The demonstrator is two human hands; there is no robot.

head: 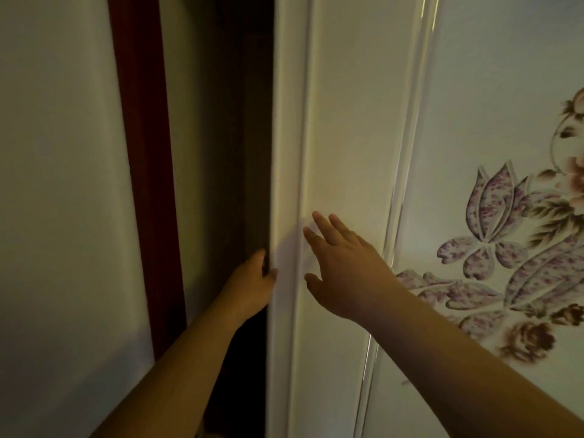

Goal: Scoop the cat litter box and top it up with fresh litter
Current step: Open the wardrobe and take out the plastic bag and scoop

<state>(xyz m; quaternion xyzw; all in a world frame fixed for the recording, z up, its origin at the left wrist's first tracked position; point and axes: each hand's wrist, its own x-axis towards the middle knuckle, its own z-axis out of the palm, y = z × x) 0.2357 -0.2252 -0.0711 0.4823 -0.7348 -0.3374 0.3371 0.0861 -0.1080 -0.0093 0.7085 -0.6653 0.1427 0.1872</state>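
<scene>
a narrow dark gap (243, 153) runs top to bottom between the white door's edge (284, 153) and the dark red frame strip (142, 153); it is the only open passage here. the left hand (252, 279) is hooked around the door's edge and takes up part of the gap at that height. the right hand (338, 267) lies spread against the door face. the flowered panel (505, 216) closes off the right side. what sits inside the gap is too dark to tell, possibly another surface.
</scene>
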